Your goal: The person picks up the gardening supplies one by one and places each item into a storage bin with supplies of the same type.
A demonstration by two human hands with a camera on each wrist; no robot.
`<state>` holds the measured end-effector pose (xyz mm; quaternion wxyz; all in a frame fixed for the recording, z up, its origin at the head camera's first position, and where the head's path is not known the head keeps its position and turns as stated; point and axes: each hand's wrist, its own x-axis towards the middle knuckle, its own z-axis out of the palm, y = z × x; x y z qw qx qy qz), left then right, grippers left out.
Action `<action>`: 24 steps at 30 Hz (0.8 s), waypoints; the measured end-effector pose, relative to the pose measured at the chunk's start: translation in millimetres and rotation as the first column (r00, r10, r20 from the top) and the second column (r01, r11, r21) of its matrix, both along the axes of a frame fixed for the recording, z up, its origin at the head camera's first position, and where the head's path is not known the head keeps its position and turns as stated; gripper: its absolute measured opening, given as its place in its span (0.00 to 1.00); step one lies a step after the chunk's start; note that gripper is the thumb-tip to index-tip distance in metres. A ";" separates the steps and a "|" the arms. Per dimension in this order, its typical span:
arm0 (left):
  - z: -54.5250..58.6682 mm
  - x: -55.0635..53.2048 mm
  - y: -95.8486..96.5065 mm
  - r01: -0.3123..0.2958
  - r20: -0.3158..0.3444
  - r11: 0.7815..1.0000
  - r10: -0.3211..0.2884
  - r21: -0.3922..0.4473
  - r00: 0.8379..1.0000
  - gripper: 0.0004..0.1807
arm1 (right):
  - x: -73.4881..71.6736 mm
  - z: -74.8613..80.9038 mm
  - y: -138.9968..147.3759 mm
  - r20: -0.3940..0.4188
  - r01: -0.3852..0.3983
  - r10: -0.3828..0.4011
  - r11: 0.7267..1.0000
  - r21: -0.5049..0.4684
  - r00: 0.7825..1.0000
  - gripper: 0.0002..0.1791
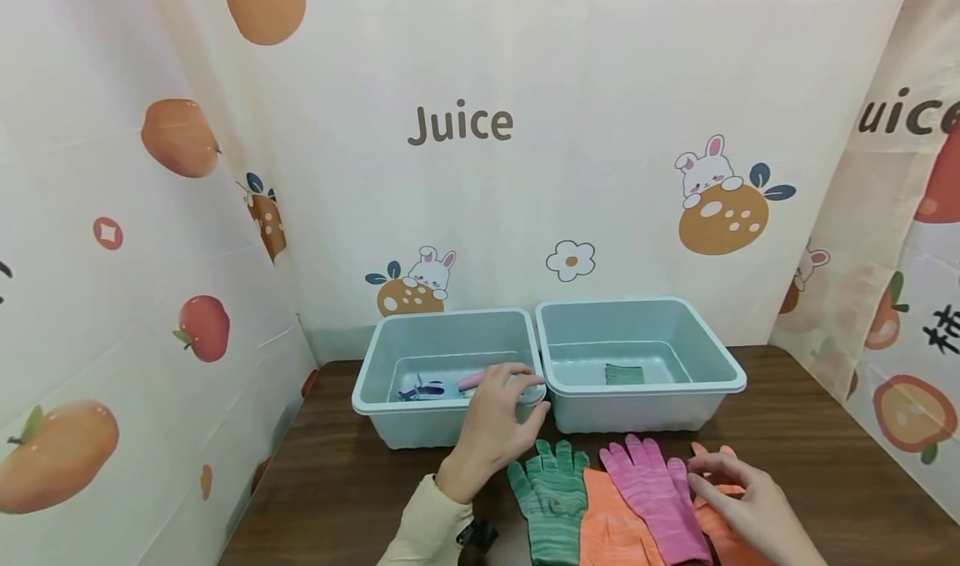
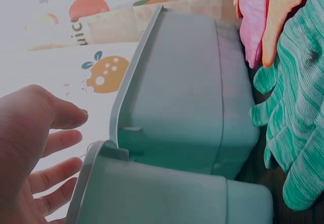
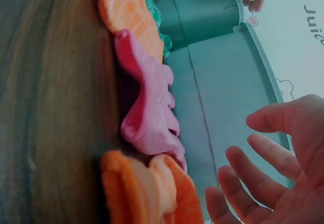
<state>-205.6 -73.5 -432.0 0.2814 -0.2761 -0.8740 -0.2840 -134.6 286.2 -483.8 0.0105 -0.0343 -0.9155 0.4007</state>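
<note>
My left hand (image 1: pixel 495 420) is over the front right rim of the left light-blue bin (image 1: pixel 420 420). Its fingers are loosely bent, with nothing between them in the left wrist view. My right hand (image 1: pixel 750 503) hovers beside the pink glove (image 1: pixel 656 499), over an orange glove (image 1: pixel 723 533) at the right end of the row. Relaxed and apart, its fingers hold nothing in the right wrist view. Left of the pink glove lie another orange glove (image 1: pixel 611 520) and a green glove (image 1: pixel 555 499). The left hand partly covers a pink item (image 1: pixel 471 380) inside the left bin.
A second light-blue bin (image 1: pixel 637 408) stands against the left one, holding a small green knitted piece (image 1: pixel 624 374). Dark blue-purple items (image 1: pixel 427 389) lie in the left bin. The brown table (image 1: pixel 322 483) ends at a printed curtain (image 1: pixel 600 132) behind the bins.
</note>
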 end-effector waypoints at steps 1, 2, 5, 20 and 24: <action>-0.1 -0.1 1.4 0.003 0.001 1.000 -0.003 -0.002 1.000 0.14 | 0.5 -1.3 1.4 -0.011 0.006 -0.006 1.000 0.007 1.000 0.18; -0.3 -0.2 2.7 0.006 0.000 1.000 -0.006 -0.003 1.000 0.14 | 1.1 -2.3 2.5 -0.022 0.012 -0.011 1.000 0.017 1.000 0.18; -0.8 -0.8 6.1 0.014 -0.004 1.000 -0.014 -0.012 1.000 0.14 | 2.1 -4.2 6.1 -0.033 0.029 -0.028 0.999 0.025 0.999 0.19; 1.3 -1.1 20.7 0.046 0.018 0.999 -0.045 -0.024 0.999 0.15 | 1.6 -8.7 23.0 0.109 -0.011 -0.009 0.983 0.183 0.994 0.40; 1.3 -2.1 23.6 0.046 0.014 0.999 -0.046 -0.028 0.999 0.14 | 2.1 -11.8 27.6 0.124 -0.014 -0.014 0.975 0.221 0.992 0.42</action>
